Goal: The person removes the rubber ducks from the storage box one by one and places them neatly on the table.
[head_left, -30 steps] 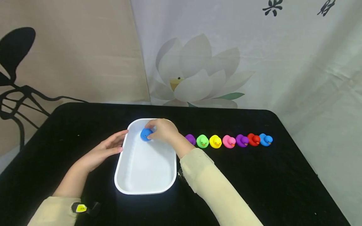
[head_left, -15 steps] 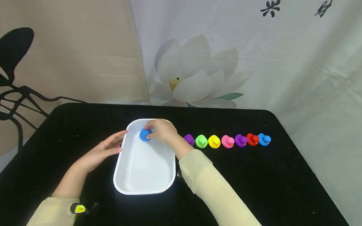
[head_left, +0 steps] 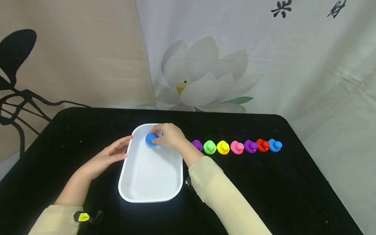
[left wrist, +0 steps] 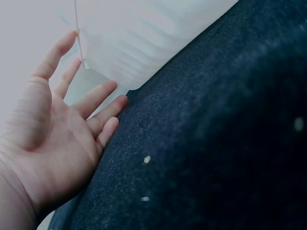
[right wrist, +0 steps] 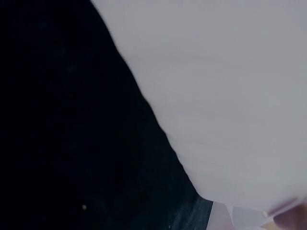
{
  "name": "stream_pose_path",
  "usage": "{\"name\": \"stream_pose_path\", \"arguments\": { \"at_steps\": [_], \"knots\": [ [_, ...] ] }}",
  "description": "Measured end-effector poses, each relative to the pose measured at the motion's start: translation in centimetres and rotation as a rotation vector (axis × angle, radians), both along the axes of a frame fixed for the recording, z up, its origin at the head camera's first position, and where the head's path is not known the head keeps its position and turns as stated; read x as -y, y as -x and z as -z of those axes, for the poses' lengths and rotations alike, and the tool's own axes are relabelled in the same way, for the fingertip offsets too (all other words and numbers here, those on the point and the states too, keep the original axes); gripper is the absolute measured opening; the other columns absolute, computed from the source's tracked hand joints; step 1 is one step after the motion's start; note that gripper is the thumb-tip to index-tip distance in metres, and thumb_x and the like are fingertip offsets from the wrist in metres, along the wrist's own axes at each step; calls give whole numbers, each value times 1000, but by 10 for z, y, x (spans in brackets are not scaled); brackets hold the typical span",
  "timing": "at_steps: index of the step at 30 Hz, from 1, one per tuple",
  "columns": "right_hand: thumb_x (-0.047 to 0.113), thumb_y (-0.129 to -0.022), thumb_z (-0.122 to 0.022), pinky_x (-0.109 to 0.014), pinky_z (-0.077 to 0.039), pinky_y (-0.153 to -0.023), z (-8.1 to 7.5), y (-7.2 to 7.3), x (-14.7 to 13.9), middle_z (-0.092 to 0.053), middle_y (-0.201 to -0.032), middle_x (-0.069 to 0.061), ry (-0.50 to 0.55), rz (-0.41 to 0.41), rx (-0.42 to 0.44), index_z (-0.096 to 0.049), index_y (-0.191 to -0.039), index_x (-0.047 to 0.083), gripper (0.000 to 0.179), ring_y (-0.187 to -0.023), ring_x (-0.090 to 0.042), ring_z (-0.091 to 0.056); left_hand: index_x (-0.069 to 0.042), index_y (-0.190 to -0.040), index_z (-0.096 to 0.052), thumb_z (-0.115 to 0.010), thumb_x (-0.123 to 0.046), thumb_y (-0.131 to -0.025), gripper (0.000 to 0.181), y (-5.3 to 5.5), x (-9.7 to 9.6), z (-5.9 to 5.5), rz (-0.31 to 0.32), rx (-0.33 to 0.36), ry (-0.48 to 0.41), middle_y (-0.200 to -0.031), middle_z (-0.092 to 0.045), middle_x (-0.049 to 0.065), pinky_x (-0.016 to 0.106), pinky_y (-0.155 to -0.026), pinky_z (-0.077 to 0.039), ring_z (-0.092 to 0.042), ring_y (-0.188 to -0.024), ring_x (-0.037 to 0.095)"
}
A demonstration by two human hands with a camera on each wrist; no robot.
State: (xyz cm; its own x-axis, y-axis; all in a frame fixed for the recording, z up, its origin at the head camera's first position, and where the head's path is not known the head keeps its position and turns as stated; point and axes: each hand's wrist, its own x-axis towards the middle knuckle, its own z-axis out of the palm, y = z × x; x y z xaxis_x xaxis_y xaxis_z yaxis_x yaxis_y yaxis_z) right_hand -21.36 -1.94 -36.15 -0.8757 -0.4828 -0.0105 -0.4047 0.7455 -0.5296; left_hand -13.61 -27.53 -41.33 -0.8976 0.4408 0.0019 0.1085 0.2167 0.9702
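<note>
A white tray (head_left: 150,182) with a raised rim lies on the black-covered table. Inside its far end, my right hand (head_left: 169,134) pinches a blue rubber duck (head_left: 150,139) between thumb and fingers. My left hand (head_left: 113,152) touches the tray's left rim with its fingers spread and nearly straight. In the left wrist view, the left hand (left wrist: 57,129) has its fingertips at the tray's outer wall (left wrist: 153,43). The right wrist view is mostly filled by the tray's side (right wrist: 220,105), with only a sliver of the hand at the lower right corner.
Right of the tray runs a row of rubber ducks: purple (head_left: 197,145), green (head_left: 210,147), yellow (head_left: 223,148), pink (head_left: 237,147), purple (head_left: 250,146), red (head_left: 262,145) and blue (head_left: 275,145). The right forearm partly covers the nearest purple one. Behind the table hangs a printed curtain (head_left: 205,65).
Hands, tray and ducks keep their places; only a slight shift of the whole head view shows.
</note>
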Motion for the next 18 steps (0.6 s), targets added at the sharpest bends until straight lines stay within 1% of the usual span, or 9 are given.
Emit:
{"name": "stream_pose_path", "arguments": {
  "at_steps": [4,8,14,18],
  "knots": [
    [32,-83,-75,-24,-46,-74,1,0,-2,-65,-98,12,78,-4,9,-72,-109,24,28,-86,-8,-54,-14,-149,-29,-51,-14,-98,56,0,0,0,1,0,-2,-152,-29,15,68,-97,-30,-28,-135,46],
    [29,-83,-76,-22,-47,-71,0,-1,-4,-65,-95,12,169,-7,25,-72,-109,21,27,-85,-12,-55,-14,-149,-29,-51,-14,-98,56,0,0,1,3,-3,-5,-152,-29,15,68,-97,-30,-27,-135,46],
    [25,-82,-77,-22,-49,-67,-2,-5,-9,-65,-95,12,288,-13,45,-73,-109,19,28,-83,-14,-52,-15,-149,-29,-51,-13,-97,56,1,1,2,7,-6,-8,-152,-29,14,67,-96,-31,-29,-135,45],
    [24,-82,-77,-23,-48,-62,-3,-7,-12,-64,-96,12,340,-18,54,-73,-110,19,29,-80,-14,-50,-14,-149,-29,-51,-13,-97,56,2,1,3,13,-8,-14,-152,-29,14,67,-96,-31,-29,-135,45]
  ]
}}
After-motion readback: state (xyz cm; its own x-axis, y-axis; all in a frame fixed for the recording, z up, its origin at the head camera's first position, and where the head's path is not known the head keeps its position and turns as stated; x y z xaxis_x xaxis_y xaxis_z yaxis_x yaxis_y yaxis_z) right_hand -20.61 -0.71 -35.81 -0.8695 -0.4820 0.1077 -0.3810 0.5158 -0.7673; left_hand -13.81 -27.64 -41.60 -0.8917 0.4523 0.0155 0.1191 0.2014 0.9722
